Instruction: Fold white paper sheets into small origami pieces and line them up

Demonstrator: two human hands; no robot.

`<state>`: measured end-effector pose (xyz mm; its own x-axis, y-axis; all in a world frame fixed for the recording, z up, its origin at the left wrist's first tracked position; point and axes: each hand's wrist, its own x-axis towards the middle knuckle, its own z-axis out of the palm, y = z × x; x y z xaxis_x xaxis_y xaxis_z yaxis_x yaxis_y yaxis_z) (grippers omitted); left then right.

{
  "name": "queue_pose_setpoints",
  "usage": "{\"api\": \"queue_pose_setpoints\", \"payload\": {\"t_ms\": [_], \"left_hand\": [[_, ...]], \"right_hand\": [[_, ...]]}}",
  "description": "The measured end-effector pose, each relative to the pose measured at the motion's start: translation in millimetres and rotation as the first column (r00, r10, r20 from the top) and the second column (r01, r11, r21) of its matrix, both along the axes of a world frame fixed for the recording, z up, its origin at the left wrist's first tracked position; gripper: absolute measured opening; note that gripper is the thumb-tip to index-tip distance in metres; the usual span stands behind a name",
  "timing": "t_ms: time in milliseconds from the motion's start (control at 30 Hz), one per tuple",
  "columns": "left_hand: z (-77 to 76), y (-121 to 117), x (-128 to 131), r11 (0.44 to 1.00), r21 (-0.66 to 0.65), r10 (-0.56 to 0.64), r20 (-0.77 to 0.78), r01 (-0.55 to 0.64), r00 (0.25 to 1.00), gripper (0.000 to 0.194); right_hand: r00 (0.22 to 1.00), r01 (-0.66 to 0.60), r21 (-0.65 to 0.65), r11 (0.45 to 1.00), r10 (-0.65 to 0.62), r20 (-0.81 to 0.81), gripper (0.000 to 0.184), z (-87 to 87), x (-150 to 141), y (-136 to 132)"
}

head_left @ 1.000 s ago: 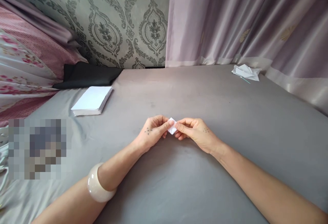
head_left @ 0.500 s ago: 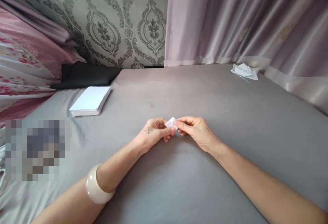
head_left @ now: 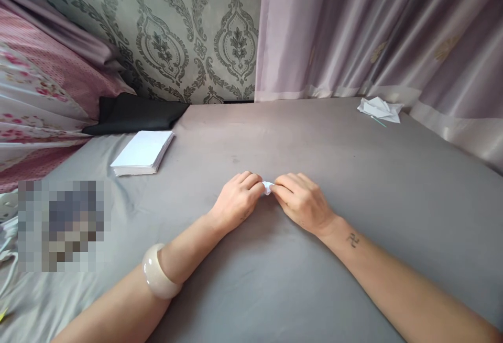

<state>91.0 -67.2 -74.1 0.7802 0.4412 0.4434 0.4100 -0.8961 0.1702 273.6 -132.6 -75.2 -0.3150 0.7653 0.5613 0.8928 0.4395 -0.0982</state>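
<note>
A small piece of folded white paper (head_left: 268,188) is held between my two hands, just above or on the grey sheet (head_left: 251,275). My left hand (head_left: 239,196) is closed on its left side, back of the hand up, a pale bangle (head_left: 159,272) around that forearm. On the other side, the fingers of my right hand (head_left: 302,199) pinch the paper's right edge. Most of the paper is hidden by the fingers, so its folds cannot be made out.
To the left lies a thick stack of white paper (head_left: 143,149), with a folded black cloth (head_left: 137,115) behind it. Loose white papers (head_left: 379,108) and a thin greenish stick (head_left: 378,121) lie at the far right, near the purple curtain (head_left: 334,34). A blurred patch covers something at left.
Both hands have rolled over so their backs face up, turning the paper with them. Less of the paper shows now. The whole view has shifted slightly.
</note>
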Motion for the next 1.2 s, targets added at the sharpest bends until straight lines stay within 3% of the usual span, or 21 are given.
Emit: {"api": "queue_pose_setpoints", "payload": {"t_ms": [100, 233, 367, 467, 733, 900, 1067, 1200], "left_hand": [[-1.7, -3, -4, 1.0, -0.023, 0.008, -0.122, -0.011, 0.992, 0.03], [0.2, -9, -6, 0.981, -0.186, 0.035, -0.136, -0.06, 0.99, 0.028], [2.1, -10, -4, 0.866, -0.462, 0.201, -0.023, -0.189, 0.979, 0.019], [3.6, -10, 0, 0.777, -0.576, 0.311, 0.003, -0.253, 0.95, 0.018], [4.2, -9, 8, 0.719, -0.609, 0.409, -0.017, -0.334, 0.913, 0.019], [4.6, -7, 12, 0.683, -0.632, 0.461, -0.016, -0.366, 0.887, 0.017], [10.0, -6, 13, 0.604, -0.688, 0.486, -0.082, -0.402, 0.87, 0.02], [10.5, -4, 13, 0.587, -0.697, 0.485, -0.107, -0.413, 0.868, 0.021]], "right_hand": [[0.99, 0.015, -0.029, 0.999, -0.011, 0.139, 0.031, -4.2, -1, -3], [0.998, 0.024, -0.178, 0.984, -0.012, 0.065, 0.026, -4.5, -2, -7], [0.989, 0.045, -0.343, 0.938, -0.089, -0.114, 0.023, 0.2, -3, -8], [0.947, 0.058, -0.46, 0.886, -0.195, -0.255, 0.023, 3.8, -5, -6], [0.814, 0.111, -0.595, 0.796, -0.416, -0.405, 0.026, 8.1, -12, 4], [0.802, 0.122, -0.596, 0.794, -0.433, -0.412, 0.027, 6.5, -14, 8], [0.804, 0.151, -0.606, 0.781, -0.454, -0.384, 0.027, 4.5, -15, 10], [0.81, 0.16, -0.625, 0.764, -0.464, -0.36, 0.027, 4.2, -15, 12]]}}
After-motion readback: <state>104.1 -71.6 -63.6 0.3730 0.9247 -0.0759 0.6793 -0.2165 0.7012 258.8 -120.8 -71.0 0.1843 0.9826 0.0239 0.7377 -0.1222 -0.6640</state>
